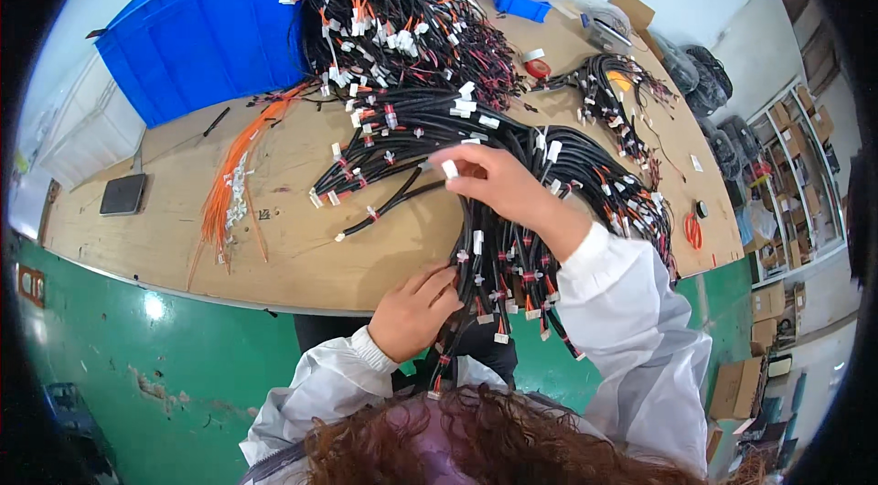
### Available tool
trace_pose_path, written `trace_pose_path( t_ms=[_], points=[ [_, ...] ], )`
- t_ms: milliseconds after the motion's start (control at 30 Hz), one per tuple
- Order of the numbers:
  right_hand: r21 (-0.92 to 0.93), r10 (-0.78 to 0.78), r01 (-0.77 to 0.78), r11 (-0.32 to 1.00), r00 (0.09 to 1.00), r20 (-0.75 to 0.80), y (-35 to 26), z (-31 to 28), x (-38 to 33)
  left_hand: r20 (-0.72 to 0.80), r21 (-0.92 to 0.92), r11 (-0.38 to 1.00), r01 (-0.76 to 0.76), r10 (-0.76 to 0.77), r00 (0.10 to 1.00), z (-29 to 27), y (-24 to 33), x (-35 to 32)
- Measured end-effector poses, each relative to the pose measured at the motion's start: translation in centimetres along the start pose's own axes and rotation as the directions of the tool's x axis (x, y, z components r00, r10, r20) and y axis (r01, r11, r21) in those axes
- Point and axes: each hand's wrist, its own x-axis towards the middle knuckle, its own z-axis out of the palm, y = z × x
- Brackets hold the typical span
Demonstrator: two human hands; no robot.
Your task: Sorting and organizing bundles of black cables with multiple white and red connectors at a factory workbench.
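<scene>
Bundles of black wire harnesses point(485, 247) with white connectors, white tags and red-orange ends spread over the middle of the wooden table and hang over its near edge. My right hand point(498, 183) is above the bundle, thumb and fingers pinching a small white piece point(449, 169), a tag or connector; I cannot tell which. Beneath that hand, a forked black harness end point(384, 209) points left over the bare wood. Lower down, at the table's near edge, my left hand point(416, 311) has its fingers curled against the hanging black cables, their tips partly hidden.
A large blue crate point(206, 37) stands at the far left beside a tall heap of harnesses point(393, 18). Orange wires point(229, 183) lie left of my hands, near a dark flat device point(123, 195). Further right are a red tape roll point(538, 69) and another harness bundle point(613, 101).
</scene>
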Motion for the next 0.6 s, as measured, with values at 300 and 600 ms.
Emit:
trace_pose_path(
  t_ms=[300,600],
  points=[
    [-0.403,-0.445,0.364,0.84,0.886,-0.128,-3.2,0.4,-5.1,0.057,-0.24,0.969,0.056,-0.044,0.997,-1.1,-0.7,1.3],
    [-0.336,-0.488,0.415,0.845,0.856,-0.171,-2.3,0.7,-6.3,0.113,-0.337,0.91,0.239,-0.213,0.97,-1.2,-0.5,1.1]
  ],
)
